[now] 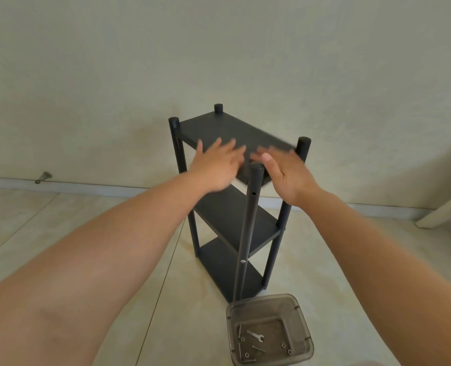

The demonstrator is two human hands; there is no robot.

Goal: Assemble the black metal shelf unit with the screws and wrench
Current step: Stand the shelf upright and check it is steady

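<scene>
1. Two hands hover at the top board [235,133] of the black metal shelf unit [227,207]. The left hand [216,165] has its fingers spread and fairly straight over the board's near-left edge, and the right hand [285,170] is open beside the near-right corner. Both are blurred, so it cannot be told whether they touch the board.
2. The unit stands upright on the tiled floor [60,220] close to the wall, with three boards stacked between four round posts. This looks like a spot chosen so that the person can reach the top from above.
3. The near post [248,220] shows an empty hole [253,193] just under the top board and a silver screw head [243,261] lower down. Judging from this, the top board is not yet fastened at that corner, and the open hands are probably seating or levelling it so that hole and board line up.
4. A clear plastic box [269,331] sits on the floor just in front of the unit's foot, within easy reach. It holds a small wrench [256,336] and several loose screws [257,348] and nuts.
5. A likely next need is a screw and the wrench from the box for the open hole.
</scene>
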